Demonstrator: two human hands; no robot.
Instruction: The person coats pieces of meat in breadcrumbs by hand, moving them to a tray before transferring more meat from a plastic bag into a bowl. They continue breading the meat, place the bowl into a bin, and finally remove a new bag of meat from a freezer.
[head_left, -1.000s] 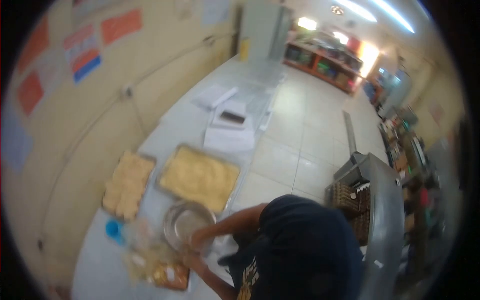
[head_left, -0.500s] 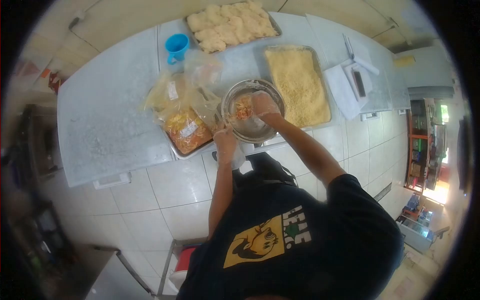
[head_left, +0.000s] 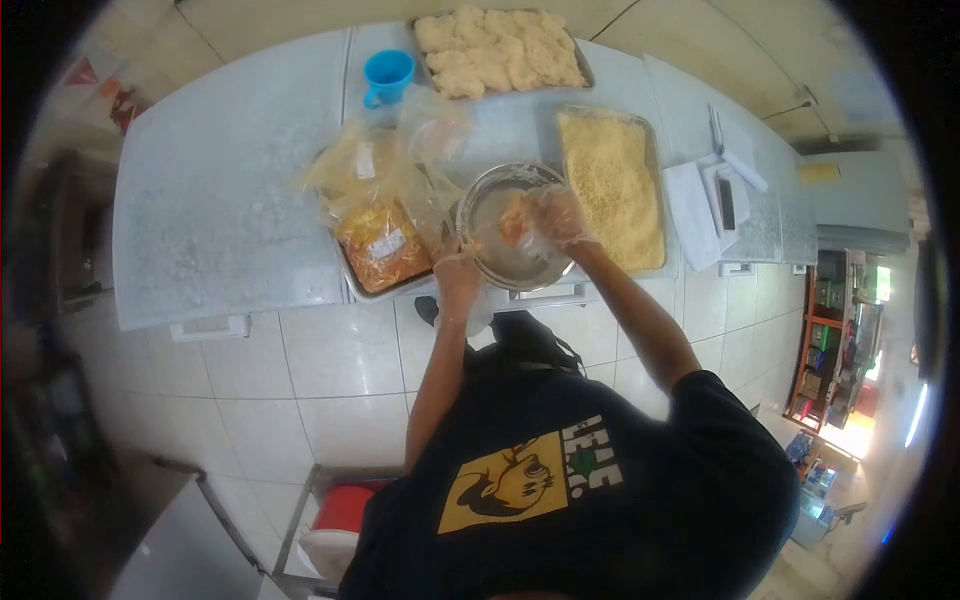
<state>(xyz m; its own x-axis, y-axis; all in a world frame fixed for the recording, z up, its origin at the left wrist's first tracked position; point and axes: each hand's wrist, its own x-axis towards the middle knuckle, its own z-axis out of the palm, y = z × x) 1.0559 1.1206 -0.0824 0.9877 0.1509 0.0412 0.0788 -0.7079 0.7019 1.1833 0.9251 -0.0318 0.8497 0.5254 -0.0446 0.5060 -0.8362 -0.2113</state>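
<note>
Head view, centre: left hand (head_left: 458, 280), beside the bowl (head_left: 520, 270), best steadies it; right hand (head_left: 562, 213) should keep orange food (head_left: 514, 220) low; both finger grips unclear.

Before me, a cream wall (head_left: 690, 40) is running behind the grey worktop (head_left: 230, 200). White square tiles (head_left: 345, 350) are covering the floor; an orange-framed shelving unit (head_left: 826, 335) is standing at right, bright light is glowing beside it, and papers are lying on the worktop.
</note>
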